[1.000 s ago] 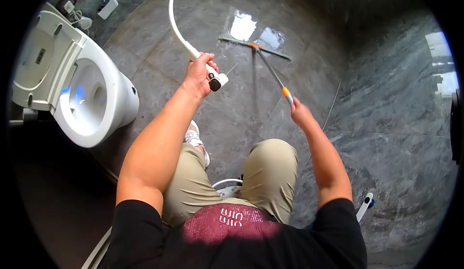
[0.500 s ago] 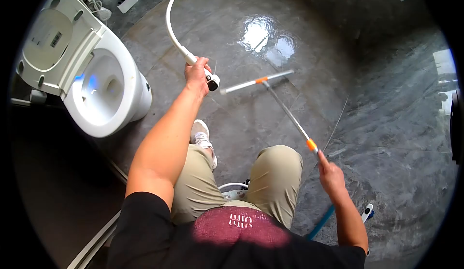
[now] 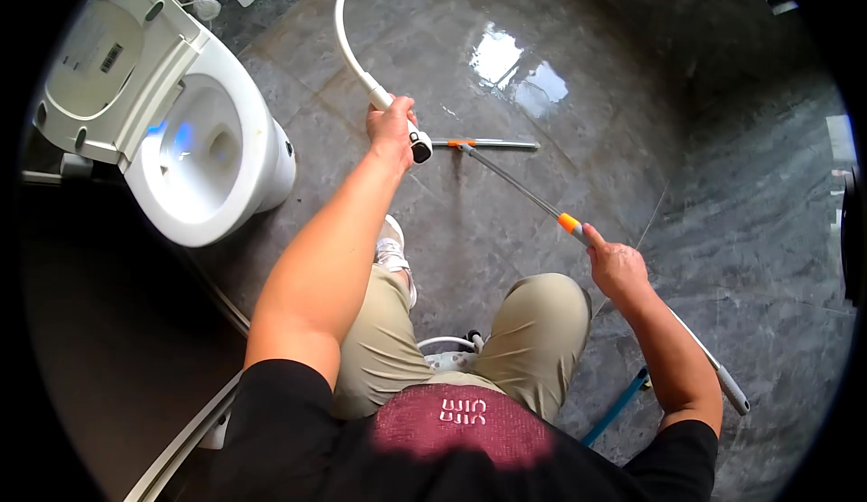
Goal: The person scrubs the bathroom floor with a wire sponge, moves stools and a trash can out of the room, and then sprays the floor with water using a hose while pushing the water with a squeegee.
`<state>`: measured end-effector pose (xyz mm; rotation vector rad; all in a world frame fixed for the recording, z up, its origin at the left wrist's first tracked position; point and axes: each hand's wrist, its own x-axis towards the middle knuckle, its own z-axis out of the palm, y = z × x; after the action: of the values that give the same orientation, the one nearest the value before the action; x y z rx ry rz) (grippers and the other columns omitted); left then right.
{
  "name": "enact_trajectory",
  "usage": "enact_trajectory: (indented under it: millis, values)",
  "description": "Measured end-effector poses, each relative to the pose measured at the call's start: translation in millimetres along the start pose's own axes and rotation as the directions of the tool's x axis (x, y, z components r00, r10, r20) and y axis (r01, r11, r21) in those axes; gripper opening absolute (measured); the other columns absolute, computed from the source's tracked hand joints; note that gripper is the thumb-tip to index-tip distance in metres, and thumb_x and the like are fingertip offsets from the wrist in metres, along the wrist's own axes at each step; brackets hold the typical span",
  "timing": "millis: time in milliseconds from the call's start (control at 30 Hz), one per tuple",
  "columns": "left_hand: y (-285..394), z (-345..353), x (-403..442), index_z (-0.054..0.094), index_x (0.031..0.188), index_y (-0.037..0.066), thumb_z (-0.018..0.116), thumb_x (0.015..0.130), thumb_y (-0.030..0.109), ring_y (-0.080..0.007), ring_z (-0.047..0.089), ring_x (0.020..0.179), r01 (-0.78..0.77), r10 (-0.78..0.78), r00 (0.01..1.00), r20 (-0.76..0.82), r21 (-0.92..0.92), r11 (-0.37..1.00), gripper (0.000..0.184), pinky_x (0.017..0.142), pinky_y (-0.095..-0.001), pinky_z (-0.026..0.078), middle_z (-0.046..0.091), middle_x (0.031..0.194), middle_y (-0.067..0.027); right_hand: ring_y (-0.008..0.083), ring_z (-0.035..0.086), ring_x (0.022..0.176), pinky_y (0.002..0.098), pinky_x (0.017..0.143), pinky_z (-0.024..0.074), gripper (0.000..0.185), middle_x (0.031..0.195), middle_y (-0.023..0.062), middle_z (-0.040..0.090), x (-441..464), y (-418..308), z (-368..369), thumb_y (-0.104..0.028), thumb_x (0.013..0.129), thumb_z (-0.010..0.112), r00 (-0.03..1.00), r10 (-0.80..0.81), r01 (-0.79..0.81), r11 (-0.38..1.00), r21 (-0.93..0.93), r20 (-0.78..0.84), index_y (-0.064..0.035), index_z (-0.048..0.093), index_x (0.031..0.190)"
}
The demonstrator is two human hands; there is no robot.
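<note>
My left hand is closed around the white handle of a hand-held sprayer, whose dark nozzle end points down. A white hose curves up from it to the top edge. My right hand grips the pole of a floor squeegee just below its orange collar. The squeegee's long bar lies on the grey floor; its left end is hidden behind the sprayer. Behind my right forearm the pole runs on and ends in a grey grip.
On the left stands a white toilet with its lid raised. Light glints on the wet floor. Close to my right side lies a blue pole. A dark marbled wall rises on the right. White cords hang at the upper left.
The squeegee bar has come down towards me and turned from slanted to nearly level. My right hand has moved up with the pole. Both hands keep their holds; the view has shifted slightly.
</note>
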<state>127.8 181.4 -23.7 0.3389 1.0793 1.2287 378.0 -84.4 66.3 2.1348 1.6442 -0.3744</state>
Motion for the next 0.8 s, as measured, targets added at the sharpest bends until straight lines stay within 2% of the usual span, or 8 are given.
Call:
enact_trajectory:
  millis: [200,267,467,533,633,700,767,800]
  values:
    - [-24.6,17.9,-8.2,0.043,0.089,0.009,0.06,0.065,0.002,-0.0099,0.043,0.05,-0.033,0.032,0.999,0.044,0.011,0.999,0.031,0.047,-0.0252,0.038,0.046,0.066,-0.0006,0.0328,0.063,0.072,0.0445,0.064,0.0486,0.047,0.078,0.0142,0.063,-2.6,-0.7,56.0,-0.029,0.089,0.048,0.992,0.111,-0.109,0.993,-0.049,0.051,-0.0284,0.034,0.134]
    - [-31.1,18.8,-8.0,0.042,0.091,0.012,0.061,0.067,0.001,-0.011,0.046,0.05,-0.006,0.006,0.996,0.091,-0.002,1.0,0.033,0.046,-0.0253,0.041,0.048,0.068,-0.0016,0.0332,0.063,0.073,0.0444,0.064,0.0489,0.046,0.079,0.0145,0.064,6.3,-17.2,75.9,-0.028,0.089,0.047,0.993,0.12,-0.121,0.991,0.064,0.015,-0.0252,0.035,0.134]
    - [-31.0,33.5,-27.2,0.043,0.089,0.013,0.062,0.068,0.001,-0.0112,0.046,0.05,0.08,-0.074,0.99,0.121,-0.048,0.996,0.031,0.045,-0.0258,0.041,0.047,0.065,-0.0015,0.0337,0.062,0.077,0.0452,0.064,0.0486,0.032,0.082,0.0153,0.064,107.0,-61.7,27.4,-0.025,0.088,0.046,0.968,0.147,-0.122,0.984,0.128,-0.204,-0.0144,0.047,0.119]
    - [-24.1,34.0,-28.3,0.043,0.09,0.012,0.062,0.067,0.002,-0.0107,0.046,0.05,0.069,-0.061,0.988,0.141,-0.057,0.996,0.031,0.045,-0.0255,0.041,0.048,0.065,-0.0016,0.034,0.061,0.084,0.0438,0.07,0.0483,0.023,0.087,0.0147,0.064,110.2,-66.4,-14.0,-0.023,0.086,0.05,0.961,0.138,-0.104,0.983,0.149,-0.241,-0.0101,0.052,0.105]
    - [-8.4,13.4,-15.4,0.043,0.09,0.011,0.061,0.066,0.002,-0.0099,0.045,0.049,-0.044,0.044,0.993,0.114,0.005,0.999,0.031,0.044,-0.025,0.041,0.048,0.065,-0.0009,0.0345,0.06,0.088,0.0432,0.074,0.0477,0.024,0.09,0.0148,0.063,95.0,-59.4,-37.6,-0.022,0.083,0.056,0.973,0.123,-0.091,0.982,0.164,-0.195,-0.0093,0.052,0.103]
    - [-0.3,2.0,-6.8,0.045,0.089,0.011,0.06,0.065,0.002,-0.0097,0.045,0.049,-0.078,0.071,0.991,0.11,0.055,0.995,0.029,0.044,-0.025,0.041,0.048,0.064,-0.0005,0.0326,0.061,0.088,0.042,0.073,0.0487,0.02,0.092,0.0142,0.062,64.8,-55.3,-54.3,-0.02,0.082,0.058,0.987,0.076,-0.063,0.994,0.093,-0.144,-0.0092,0.052,0.098]
    - [-1.1,-9.1,0.7,0.046,0.087,0.01,0.06,0.065,0.003,-0.0096,0.045,0.049,-0.129,0.124,0.991,0.059,0.084,0.988,0.027,0.044,-0.0255,0.041,0.047,0.063,-0.0005,0.0298,0.062,0.087,0.0404,0.07,0.0497,0.019,0.09,0.0123,0.061,51.5,-44.7,-56.1,-0.019,0.08,0.061,0.954,0.167,-0.213,0.962,-0.172,-0.247,-0.0108,0.053,0.095]
    - [-6.4,-11.0,5.7,0.046,0.086,0.01,0.06,0.065,0.003,-0.0097,0.045,0.049,-0.172,0.171,0.985,0.016,0.087,0.981,0.026,0.044,-0.026,0.041,0.048,0.063,-0.0006,0.0272,0.063,0.084,0.0393,0.068,0.0502,0.019,0.09,0.0107,0.06,25.7,-47.2,-77.2,-0.021,0.08,0.062,0.937,0.072,-0.154,0.963,-0.22,-0.342,-0.0117,0.053,0.095]
